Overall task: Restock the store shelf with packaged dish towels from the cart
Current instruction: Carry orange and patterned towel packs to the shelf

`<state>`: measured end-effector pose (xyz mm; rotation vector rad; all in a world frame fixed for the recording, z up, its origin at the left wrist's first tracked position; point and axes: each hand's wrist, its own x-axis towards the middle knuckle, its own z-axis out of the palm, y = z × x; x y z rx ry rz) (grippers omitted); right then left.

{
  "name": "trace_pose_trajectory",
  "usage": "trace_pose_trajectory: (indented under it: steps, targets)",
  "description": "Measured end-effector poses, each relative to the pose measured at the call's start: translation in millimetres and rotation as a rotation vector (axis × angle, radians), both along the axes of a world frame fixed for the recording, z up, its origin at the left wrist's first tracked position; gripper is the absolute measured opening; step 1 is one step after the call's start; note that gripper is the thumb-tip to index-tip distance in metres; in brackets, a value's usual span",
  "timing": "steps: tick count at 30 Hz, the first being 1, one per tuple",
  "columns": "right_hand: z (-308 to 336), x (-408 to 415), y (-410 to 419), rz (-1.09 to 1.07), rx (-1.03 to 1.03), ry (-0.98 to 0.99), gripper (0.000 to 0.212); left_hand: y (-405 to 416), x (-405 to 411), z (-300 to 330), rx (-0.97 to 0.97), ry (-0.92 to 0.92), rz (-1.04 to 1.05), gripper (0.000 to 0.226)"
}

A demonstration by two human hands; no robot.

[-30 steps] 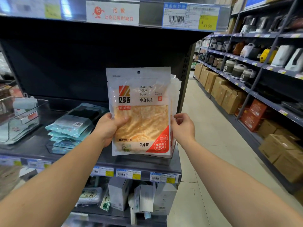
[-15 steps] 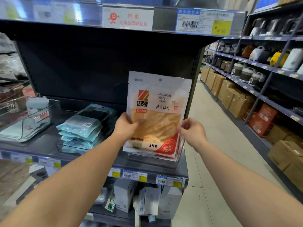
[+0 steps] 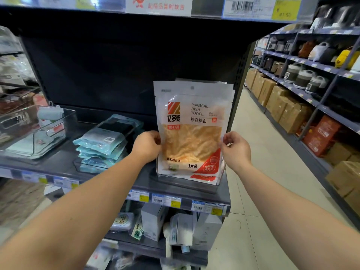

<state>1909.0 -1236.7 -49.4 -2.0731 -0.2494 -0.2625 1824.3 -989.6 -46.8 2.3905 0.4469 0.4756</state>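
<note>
Dark shelf (image 3: 109, 172), frame centre: upright dish towel pack (image 3: 191, 133), white with orange cloth, pinched by left hand (image 3: 146, 146) and right hand (image 3: 236, 148) at its side edges.

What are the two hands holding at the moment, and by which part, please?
Dish towel packets, upright: left hand grips the left edge, right hand pinches the right edge.

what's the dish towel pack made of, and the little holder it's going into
Dish towel pack: looks like glossy plastic film, with glare streaks and a clear window showing orange cloth. Holder: seemingly clear rigid plastic, maybe acrylic; the shelf shows through its walls.
</note>
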Motion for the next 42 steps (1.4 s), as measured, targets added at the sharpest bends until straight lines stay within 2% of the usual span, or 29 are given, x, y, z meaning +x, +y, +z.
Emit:
trace_pose_trajectory:
  steps: [4, 6, 9, 11, 15, 21, 24, 29, 32, 36, 42]
  targets:
    - [-10.9, 1.5, -4.9, 0.027, -0.079, 0.027, 0.013, 3.6, 4.7, -18.7, 0.094, 0.032, 0.071, 0.02]
    - [-15.9, 3.6, -8.1, 0.045, -0.117, 0.054, 0.014, 4.4, 9.1, -22.3, 0.094, 0.073, 0.075, 0.016]
    - [-16.6, 6.3, -7.5, 0.03, -0.129, 0.085, 0.012, 0.3, 14.9, -19.6, -0.033, 0.055, 0.081, 0.036]
    - [-11.2, 8.4, -5.4, -0.009, -0.053, 0.133, 0.018, -0.9, 19.2, -11.7, -0.119, 0.021, 0.067, 0.046]
    - [-3.0, 14.6, -2.2, -0.036, 0.018, 0.147, 0.036, 4.5, 24.5, -1.6, -0.226, -0.031, -0.023, 0.035]
    - [-10.2, 17.3, -3.4, -0.071, 0.075, 0.137, 0.011, 7.1, 29.3, -8.8, -0.336, -0.1, -0.076, 0.041]
    - [-12.8, 17.6, -5.3, -0.075, 0.101, 0.111, 0.017, 8.5, 32.7, -11.2, -0.288, -0.095, -0.105, 0.042]
    - [-11.6, 21.1, -3.2, 0.015, 0.084, 0.119, 0.005, 19.6, 30.5, -22.7, -0.084, 0.008, -0.099, 0.054]
    - [-9.0, 24.1, -1.4, 0.015, 0.07, 0.059, 0.009, 17.6, 28.7, -24.0, -0.015, -0.024, -0.066, 0.051]
    - [-14.3, 24.0, -2.2, -0.009, 0.168, 0.018, 0.006, 9.5, 28.5, -21.2, -0.018, -0.108, -0.021, 0.049]
    - [-25.5, 23.5, -14.3, 0.012, 0.113, 0.042, 0.016, 3.7, 28.9, -27.9, 0.042, -0.079, -0.003, 0.056]
